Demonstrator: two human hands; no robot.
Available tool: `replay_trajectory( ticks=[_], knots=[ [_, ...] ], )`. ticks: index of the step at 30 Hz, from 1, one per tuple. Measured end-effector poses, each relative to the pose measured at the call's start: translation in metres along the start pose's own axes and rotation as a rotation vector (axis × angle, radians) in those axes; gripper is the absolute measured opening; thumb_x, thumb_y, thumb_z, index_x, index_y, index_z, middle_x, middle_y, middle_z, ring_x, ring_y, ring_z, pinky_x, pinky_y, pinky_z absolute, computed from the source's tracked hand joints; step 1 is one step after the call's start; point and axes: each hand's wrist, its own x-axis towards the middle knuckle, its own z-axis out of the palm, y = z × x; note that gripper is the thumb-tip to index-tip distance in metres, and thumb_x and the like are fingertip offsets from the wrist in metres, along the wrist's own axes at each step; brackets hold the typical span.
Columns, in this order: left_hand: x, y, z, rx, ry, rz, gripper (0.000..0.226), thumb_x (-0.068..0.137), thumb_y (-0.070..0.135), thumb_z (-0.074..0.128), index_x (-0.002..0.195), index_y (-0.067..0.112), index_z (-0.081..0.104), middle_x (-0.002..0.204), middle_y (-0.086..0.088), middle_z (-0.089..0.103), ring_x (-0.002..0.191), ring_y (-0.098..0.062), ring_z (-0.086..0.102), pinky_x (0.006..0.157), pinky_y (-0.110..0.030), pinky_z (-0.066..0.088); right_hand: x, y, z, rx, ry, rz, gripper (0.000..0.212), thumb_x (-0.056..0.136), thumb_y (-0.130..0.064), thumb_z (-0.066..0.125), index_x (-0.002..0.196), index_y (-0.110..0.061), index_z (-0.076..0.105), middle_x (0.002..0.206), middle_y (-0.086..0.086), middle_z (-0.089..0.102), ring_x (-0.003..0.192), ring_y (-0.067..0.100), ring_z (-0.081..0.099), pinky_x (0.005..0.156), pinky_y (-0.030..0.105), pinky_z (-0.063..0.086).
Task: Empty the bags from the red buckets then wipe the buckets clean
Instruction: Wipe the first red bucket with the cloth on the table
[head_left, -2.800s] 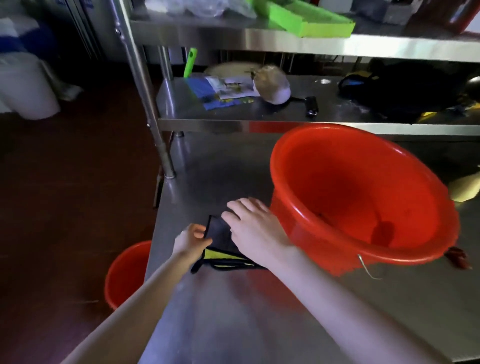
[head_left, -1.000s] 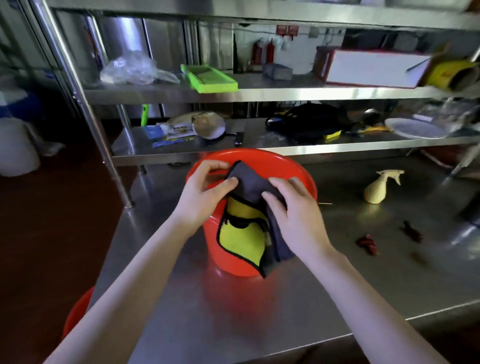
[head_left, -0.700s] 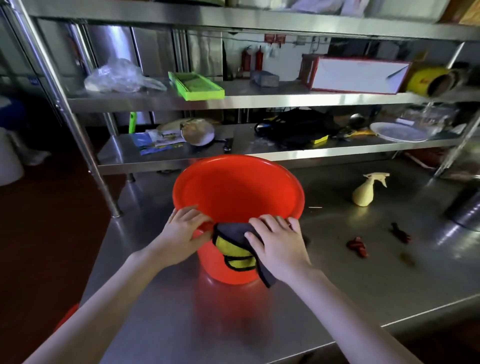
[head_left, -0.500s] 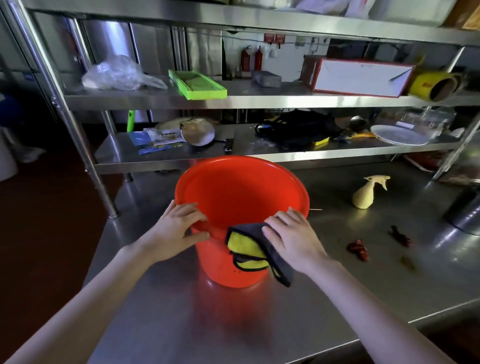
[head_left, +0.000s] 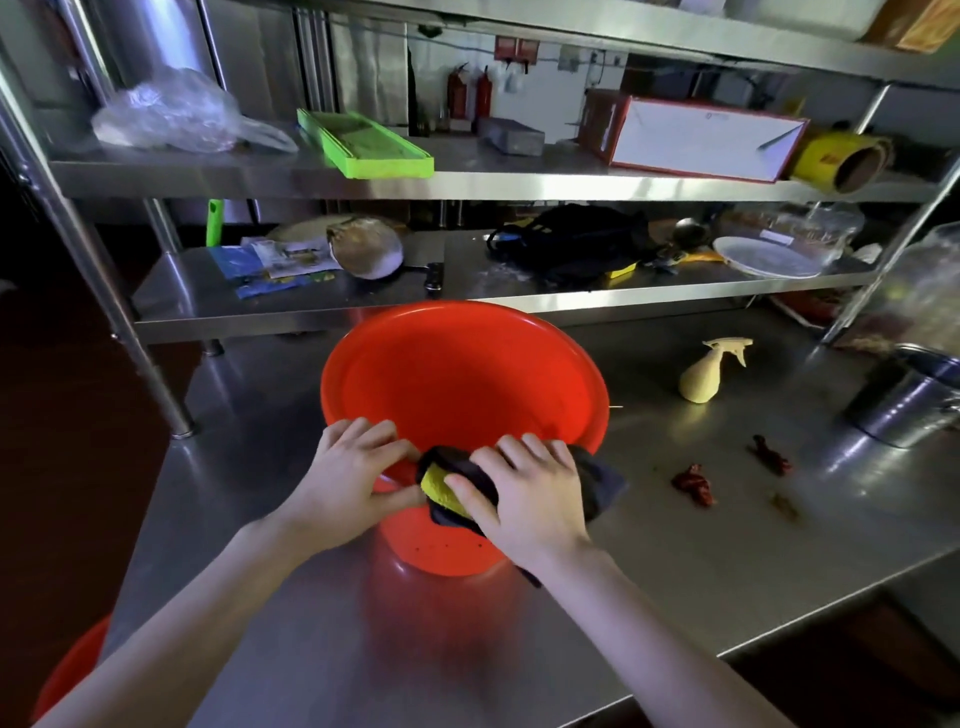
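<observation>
At the near rim of the round red plastic bucket (head_left: 462, 384) standing on the steel bench (head_left: 675, 545), the left hand (head_left: 348, 478) grips the edge while the right hand (head_left: 530, 499), just beside it, clutches a bunched grey-and-yellow cloth (head_left: 441, 483) against it, a cream spray bottle (head_left: 706, 376) farther back.

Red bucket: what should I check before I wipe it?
1. Bag out: ok, no bag shows inside the red bucket.
2. Bucket held steady: ok, the left hand grips its near rim.
3. Cloth in place: ok, the right hand holds the cloth over the near rim.
4. Inside clean: cannot tell.
5. Spray bottle handy: not ok, it lies on its side on the table, apart from both hands.
</observation>
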Motion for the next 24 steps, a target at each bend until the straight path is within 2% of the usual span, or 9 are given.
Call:
replay_trajectory(
  ticks=[3, 6, 9, 12, 14, 16, 19, 22, 24],
  knots=[
    [0.003, -0.006, -0.007, -0.094, -0.085, 0.013, 0.063, 0.077, 0.078, 0.042, 0.105, 0.029, 0.071, 0.091, 0.017, 0.055, 0.089, -0.005, 0.046, 0.098, -0.033, 0.028, 0.008, 0.034, -0.007, 0.001, -0.035, -0.069, 0.041, 0.095, -0.045, 0.046, 0.073, -0.019, 0.070, 0.069, -0.001, 0.062, 0.071, 0.026, 0.059, 0.065, 0.039, 0.044],
    [0.000, -0.022, -0.017, -0.099, -0.129, 0.127, 0.054, 0.088, 0.068, 0.043, 0.117, 0.030, 0.067, 0.105, 0.020, 0.061, 0.100, 0.002, 0.052, 0.103, -0.033, 0.037, 0.024, 0.088, -0.016, 0.078, -0.173, -0.022, 0.040, 0.098, -0.034, 0.043, 0.086, -0.010, 0.073, 0.087, 0.004, 0.068, 0.088, 0.029, 0.059, 0.084, 0.039, 0.045],
    [-0.007, -0.040, -0.021, 0.172, -0.139, 0.169, 0.057, 0.095, 0.057, 0.029, 0.127, 0.023, 0.062, 0.115, 0.006, 0.061, 0.117, -0.016, 0.055, 0.115, -0.041, 0.029, 0.028, 0.104, -0.012, 0.136, -0.141, 0.034, 0.032, 0.099, -0.024, 0.045, 0.092, -0.008, 0.072, 0.095, 0.004, 0.067, 0.097, 0.027, 0.057, 0.094, 0.031, 0.038],
    [-0.009, -0.034, -0.017, 0.263, -0.119, 0.170, 0.058, 0.099, 0.051, 0.022, 0.116, 0.018, 0.067, 0.099, 0.002, 0.060, 0.100, -0.022, 0.059, 0.111, -0.048, 0.036, 0.019, 0.073, -0.002, 0.090, 0.033, 0.158, 0.043, 0.093, -0.026, 0.038, 0.068, -0.006, 0.067, 0.073, 0.006, 0.064, 0.078, 0.032, 0.057, 0.081, 0.042, 0.046],
    [-0.010, -0.019, -0.012, 0.267, -0.061, 0.179, 0.056, 0.100, 0.055, 0.022, 0.108, 0.021, 0.067, 0.092, 0.005, 0.055, 0.087, -0.020, 0.053, 0.097, -0.046, 0.044, 0.008, 0.040, 0.003, 0.024, 0.131, 0.223, 0.038, 0.091, -0.025, 0.044, 0.057, -0.013, 0.056, 0.062, 0.003, 0.057, 0.069, 0.031, 0.053, 0.073, 0.042, 0.045],
    [-0.017, -0.003, -0.006, 0.237, -0.020, 0.160, 0.050, 0.096, 0.060, 0.031, 0.099, 0.023, 0.065, 0.087, 0.008, 0.051, 0.081, -0.018, 0.047, 0.086, -0.038, 0.040, -0.002, 0.010, 0.007, -0.023, 0.166, 0.215, 0.035, 0.091, -0.026, 0.048, 0.057, -0.018, 0.053, 0.060, 0.000, 0.052, 0.067, 0.028, 0.050, 0.070, 0.041, 0.041],
    [-0.021, 0.007, -0.006, 0.126, -0.011, 0.121, 0.051, 0.087, 0.068, 0.041, 0.093, 0.024, 0.066, 0.082, 0.014, 0.052, 0.078, -0.013, 0.049, 0.081, -0.034, 0.040, -0.007, -0.001, 0.006, -0.005, 0.130, 0.129, 0.037, 0.094, -0.029, 0.047, 0.060, -0.018, 0.057, 0.061, -0.004, 0.053, 0.067, 0.024, 0.048, 0.068, 0.039, 0.040],
    [-0.020, -0.013, -0.022, 0.041, -0.047, 0.065, 0.060, 0.084, 0.073, 0.042, 0.104, 0.023, 0.069, 0.094, 0.013, 0.064, 0.093, -0.010, 0.058, 0.091, -0.037, 0.044, 0.005, 0.033, -0.001, 0.066, 0.013, -0.026, 0.039, 0.094, -0.030, 0.043, 0.066, -0.015, 0.065, 0.065, -0.002, 0.061, 0.069, 0.025, 0.054, 0.068, 0.040, 0.042],
    [-0.023, -0.034, -0.032, 0.102, -0.087, 0.053, 0.065, 0.086, 0.071, 0.037, 0.117, 0.022, 0.067, 0.113, 0.007, 0.064, 0.116, -0.017, 0.056, 0.109, -0.045, 0.035, 0.017, 0.063, -0.007, 0.092, -0.067, -0.059, 0.040, 0.094, -0.030, 0.041, 0.071, -0.012, 0.069, 0.072, 0.001, 0.065, 0.075, 0.028, 0.057, 0.073, 0.042, 0.043]
  ],
)
